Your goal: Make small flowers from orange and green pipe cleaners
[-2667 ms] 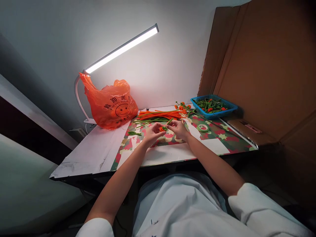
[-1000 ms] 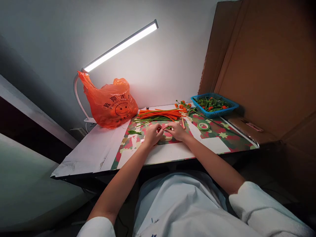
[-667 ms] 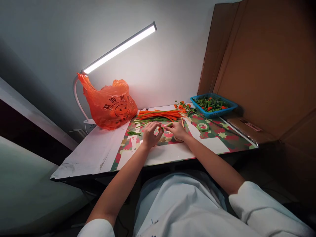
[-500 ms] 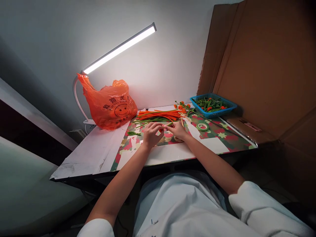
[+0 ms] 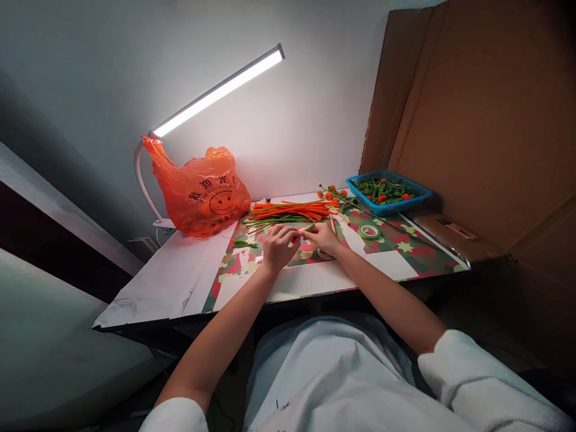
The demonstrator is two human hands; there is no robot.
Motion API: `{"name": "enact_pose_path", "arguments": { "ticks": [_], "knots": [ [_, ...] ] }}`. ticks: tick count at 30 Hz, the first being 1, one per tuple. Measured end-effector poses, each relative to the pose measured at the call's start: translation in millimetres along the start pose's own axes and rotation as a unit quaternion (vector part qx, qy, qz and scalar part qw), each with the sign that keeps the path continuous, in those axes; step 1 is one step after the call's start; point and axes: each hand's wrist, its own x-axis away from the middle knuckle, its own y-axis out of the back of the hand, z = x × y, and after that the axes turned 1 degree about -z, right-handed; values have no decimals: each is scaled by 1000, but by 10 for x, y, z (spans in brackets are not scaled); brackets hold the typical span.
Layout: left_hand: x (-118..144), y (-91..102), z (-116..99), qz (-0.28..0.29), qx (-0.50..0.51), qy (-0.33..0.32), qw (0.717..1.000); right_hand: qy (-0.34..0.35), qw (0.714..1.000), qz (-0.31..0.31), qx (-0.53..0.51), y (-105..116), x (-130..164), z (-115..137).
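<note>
Stem [image 5: 308,228] pinched between my left hand [image 5: 276,246] and right hand [image 5: 323,238], long axis slanting up and away toward the right, tiny orange bit low.

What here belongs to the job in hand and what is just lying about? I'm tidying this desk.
In use: left hand and right hand, pinching a small orange-green piece; stems; tape; basket.

Lying about: orange bag; cardboard; lamp.
</note>
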Motion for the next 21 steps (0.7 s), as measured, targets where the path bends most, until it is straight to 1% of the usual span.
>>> {"name": "enact_pose_path", "arguments": {
  "ticks": [4,7,10,14,18,21],
  "knots": [
    [10,-29,14,-28,-37,-26,999,10,1000,7,3,-9,1,-18],
    [23,-60,27,-23,-53,-34,998,17,1000,12,20,-11,12,-15],
    [31,-84,31,9,-58,-29,998,35,995,6,90,-3,26,5],
    [26,-98,13,62,-66,-9,996,72,975,-7,208,9,32,38],
    [17,-117,-19,97,-71,20,993,123,953,-12,278,11,26,47],
    [12,-131,-41,113,-61,44,991,141,938,-2,318,16,24,47]
  ]
}}
